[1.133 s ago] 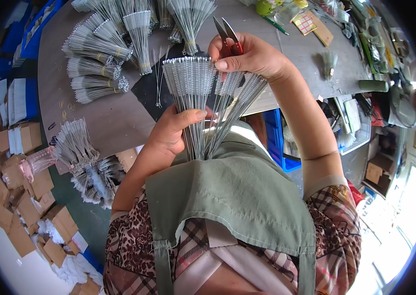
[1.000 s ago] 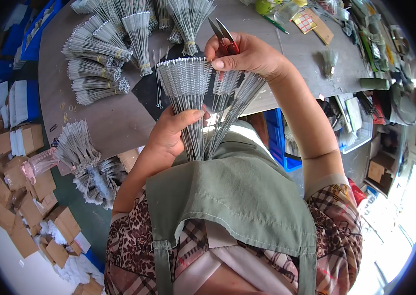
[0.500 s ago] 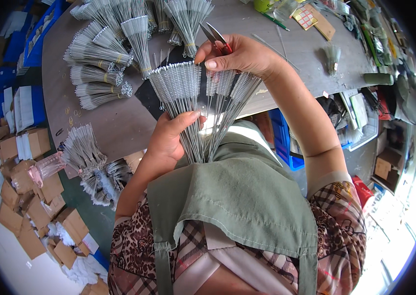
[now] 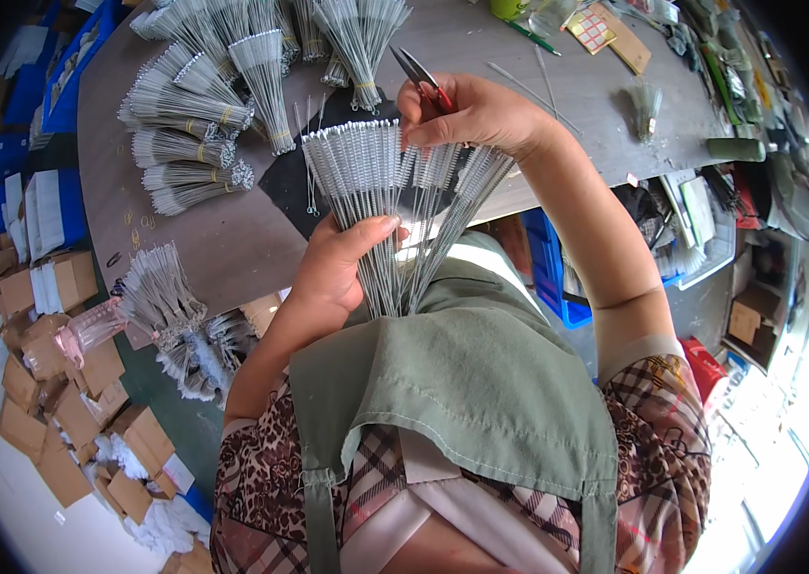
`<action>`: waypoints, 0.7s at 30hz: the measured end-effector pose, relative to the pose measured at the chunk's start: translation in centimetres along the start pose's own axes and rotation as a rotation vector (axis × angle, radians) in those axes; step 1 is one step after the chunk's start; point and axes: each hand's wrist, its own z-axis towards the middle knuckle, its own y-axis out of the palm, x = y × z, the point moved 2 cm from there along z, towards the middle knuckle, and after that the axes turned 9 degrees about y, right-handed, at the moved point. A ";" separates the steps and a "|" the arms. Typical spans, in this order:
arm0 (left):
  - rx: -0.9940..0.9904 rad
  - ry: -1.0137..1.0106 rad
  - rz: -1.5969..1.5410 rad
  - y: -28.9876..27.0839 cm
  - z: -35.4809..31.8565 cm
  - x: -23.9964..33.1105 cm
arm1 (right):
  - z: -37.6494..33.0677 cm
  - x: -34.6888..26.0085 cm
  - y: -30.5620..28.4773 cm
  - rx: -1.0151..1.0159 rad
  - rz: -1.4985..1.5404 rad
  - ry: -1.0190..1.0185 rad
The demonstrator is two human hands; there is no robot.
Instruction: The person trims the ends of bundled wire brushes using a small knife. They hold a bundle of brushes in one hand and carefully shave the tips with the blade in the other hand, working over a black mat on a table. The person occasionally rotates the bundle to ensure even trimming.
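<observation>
My left hand is closed round the wire stems of a fanned bundle of thin wire brushes, bristle ends up, in front of the apron. More brushes of the fan spread to the right of that hand, their lower ends close against the apron. In my right hand is a pair of red-handled scissors, blades pointing up and left. The thumb and fingertips of that hand are at the top edge of the fan; whether they pinch a brush is hard to make out.
Several tied brush bundles lie at the table's far left. A dark mat with a few loose brushes lies behind the fan. Another brush bundle and a green roll are at right. Cardboard boxes are piled at lower left.
The held fan has shifted slightly right, and its left part is spread a little wider. My right hand has moved slightly right and down, still with the scissors.
</observation>
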 end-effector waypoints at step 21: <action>-0.063 -0.024 -0.055 0.1 0.2 -0.1 | 0.4 1.0 -0.6 -0.143 0.058 -0.101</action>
